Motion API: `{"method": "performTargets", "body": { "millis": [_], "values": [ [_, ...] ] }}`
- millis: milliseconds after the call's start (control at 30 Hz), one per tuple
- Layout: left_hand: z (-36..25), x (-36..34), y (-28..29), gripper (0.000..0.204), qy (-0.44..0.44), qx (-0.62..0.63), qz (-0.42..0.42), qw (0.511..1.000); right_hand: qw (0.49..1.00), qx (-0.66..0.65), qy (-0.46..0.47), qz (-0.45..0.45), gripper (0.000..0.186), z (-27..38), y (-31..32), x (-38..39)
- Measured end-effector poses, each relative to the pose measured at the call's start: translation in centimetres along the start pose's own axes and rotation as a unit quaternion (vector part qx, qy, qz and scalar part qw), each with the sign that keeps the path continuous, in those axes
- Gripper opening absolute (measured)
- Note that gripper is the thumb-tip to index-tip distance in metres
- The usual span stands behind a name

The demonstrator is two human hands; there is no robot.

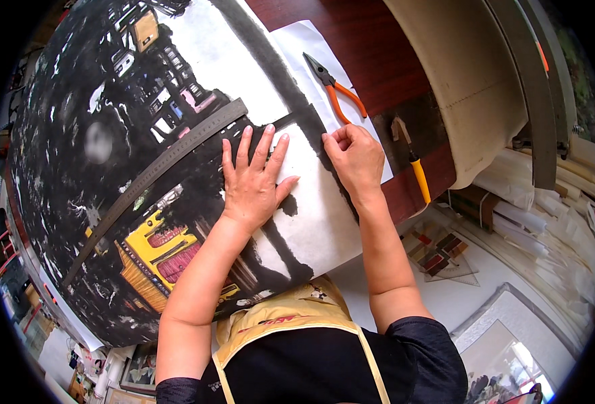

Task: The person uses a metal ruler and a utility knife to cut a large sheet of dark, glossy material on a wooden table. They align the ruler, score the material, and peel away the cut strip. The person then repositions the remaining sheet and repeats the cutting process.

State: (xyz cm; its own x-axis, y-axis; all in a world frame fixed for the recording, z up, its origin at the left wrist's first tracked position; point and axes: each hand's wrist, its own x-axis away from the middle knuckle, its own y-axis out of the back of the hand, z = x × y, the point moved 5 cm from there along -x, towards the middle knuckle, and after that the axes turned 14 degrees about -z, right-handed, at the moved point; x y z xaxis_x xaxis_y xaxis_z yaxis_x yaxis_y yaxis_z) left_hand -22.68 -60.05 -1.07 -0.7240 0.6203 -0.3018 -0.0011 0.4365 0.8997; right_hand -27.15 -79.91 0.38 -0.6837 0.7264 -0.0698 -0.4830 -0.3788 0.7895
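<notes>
A large sheet with a black ink picture [136, 232] and yellow and pink patches spreads over the table. My left hand [251, 176] lies flat on it with the fingers apart, just below the upper end of a long dark ruler [169, 158]. At the sheet's right border, my right hand [356, 160] is closed in a pinch; what its fingertips hold, if anything, is hidden. Beyond that hand, long-nose pliers [338, 91] with orange handles rest on white paper [304, 40]. A yellow-handled tool [416, 172] lies to its right.
The dark red tabletop [378, 40] shows on the right, beside a beige covered surface [459, 81]. Lower right are stacked paper rolls [546, 222], a clear set square [445, 259] and a framed picture [506, 357]. My apron [287, 316] touches the near edge.
</notes>
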Motion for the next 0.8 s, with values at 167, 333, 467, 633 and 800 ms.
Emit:
{"method": "performTargets", "body": {
  "millis": [167,333,467,633,800],
  "values": [
    [-0.1,0.0,-0.2,0.076,-0.002,-0.006,0.001,1.0,1.0,-0.005,-0.006,0.0,0.02,-0.2,0.0,-0.1],
    [-0.1,0.1,-0.3,0.076,-0.004,-0.003,-0.011,1.0,1.0,-0.008,-0.013,0.007,0.021,-0.2,-0.1,-0.1],
    [0.3,0.5,-0.6,0.076,0.005,-0.008,-0.028,1.0,1.0,-0.026,0.014,-0.002,0.02,0.1,-0.5,0.1],
    [0.3,0.6,-1.2,0.067,0.007,0.031,-0.046,0.998,0.988,-0.088,0.123,-0.024,0.025,4.1,-0.4,3.1],
    [0.7,1.1,-1.1,0.049,0.019,0.03,-0.092,0.995,0.962,-0.237,0.123,0.048,0.037,5.5,-4.9,6.0]
  ]
}}
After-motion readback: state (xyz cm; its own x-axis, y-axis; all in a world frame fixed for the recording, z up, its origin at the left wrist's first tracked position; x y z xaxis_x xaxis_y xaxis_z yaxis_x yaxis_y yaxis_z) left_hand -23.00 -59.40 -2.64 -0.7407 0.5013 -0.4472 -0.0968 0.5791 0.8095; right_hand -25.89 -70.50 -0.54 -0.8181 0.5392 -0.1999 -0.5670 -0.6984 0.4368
